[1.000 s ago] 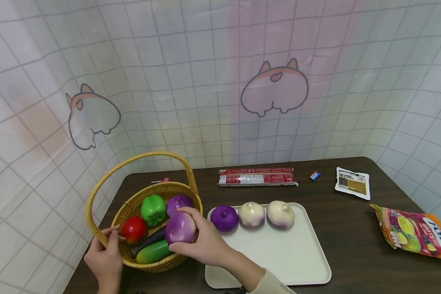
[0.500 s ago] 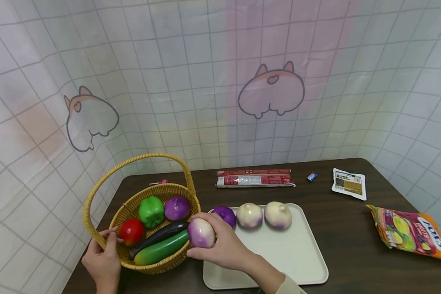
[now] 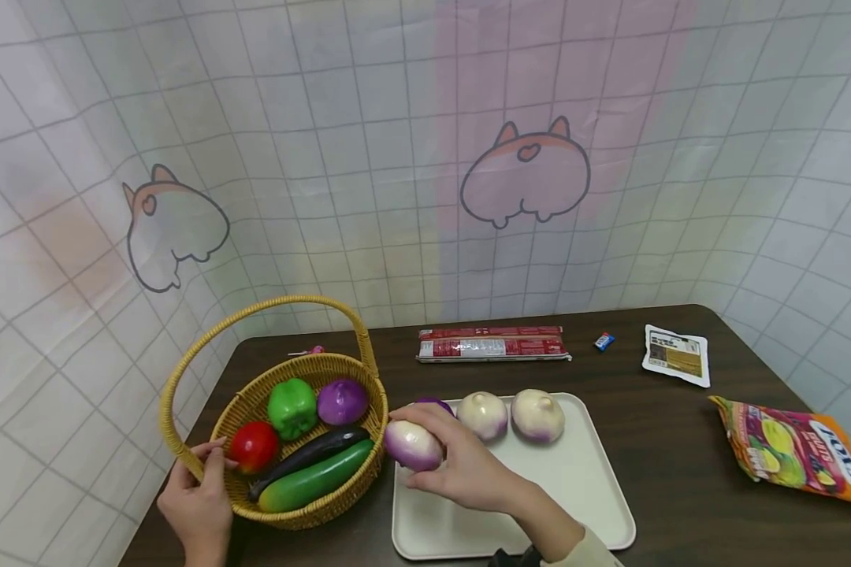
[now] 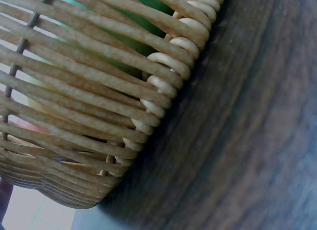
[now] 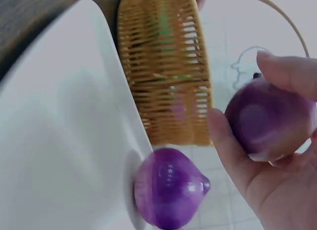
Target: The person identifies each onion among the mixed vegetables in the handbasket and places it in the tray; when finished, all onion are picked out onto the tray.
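- While the left hand [image 3: 197, 498] grips the round yellow wicker basket [image 3: 354, 494],
- the right hand [image 3: 468, 466] grasps a round purple-and-white onion [image 3: 413, 446] near the rectangular white tray [image 3: 570, 468].

Purple-and-white onion [image 3: 413, 446], green pepper [image 3: 293, 408], red tomato [image 3: 254, 446], golden basket [image 3: 333, 505], white tray [image 3: 553, 496], grey-gridded white backdrop [image 3: 369, 157]

The right hand [image 3: 461, 465] grips, curled, with its thumb [image 3: 428, 481] below its fingers [image 3: 429, 419] in the head view and spread from them; the wrist [image 3: 532, 504] and pale sleeve [image 3: 585, 551] lie down and right of the fingertips. The left hand [image 3: 197, 500] grips too (palm turned out of sight), its wrist below its bent fingers.
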{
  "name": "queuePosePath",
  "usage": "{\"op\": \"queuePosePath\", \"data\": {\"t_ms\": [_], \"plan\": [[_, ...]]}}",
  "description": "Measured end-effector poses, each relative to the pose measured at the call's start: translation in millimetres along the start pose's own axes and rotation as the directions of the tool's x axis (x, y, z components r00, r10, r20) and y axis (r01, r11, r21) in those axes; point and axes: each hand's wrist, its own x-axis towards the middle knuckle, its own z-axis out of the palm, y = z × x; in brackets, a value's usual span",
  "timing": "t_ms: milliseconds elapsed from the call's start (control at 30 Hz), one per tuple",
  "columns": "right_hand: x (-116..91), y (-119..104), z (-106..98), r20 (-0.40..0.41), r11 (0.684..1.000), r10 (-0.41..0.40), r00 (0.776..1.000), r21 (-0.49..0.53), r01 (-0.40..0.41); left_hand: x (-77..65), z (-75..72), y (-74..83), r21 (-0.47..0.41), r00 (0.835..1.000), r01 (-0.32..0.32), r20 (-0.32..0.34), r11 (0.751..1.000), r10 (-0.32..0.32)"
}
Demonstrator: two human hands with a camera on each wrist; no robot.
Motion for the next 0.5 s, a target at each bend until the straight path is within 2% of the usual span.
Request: {"op": "queuePosePath", "data": {"t_ms": [333,500], "plan": [[-9,6,-8,-0.006,0.992,0.041,0.999,0.119,-0.04,-0.2,0.1,-1.1,-0.007,1.0,-0.013,0.015,1.0,0.013],[-18,10,-8,-0.013,0.991,0.082,0.997,0.109,-0.08,0.2,-0.3,-3.5,-0.016,1.0,0.004,0.018,1.0,-0.004]]}}
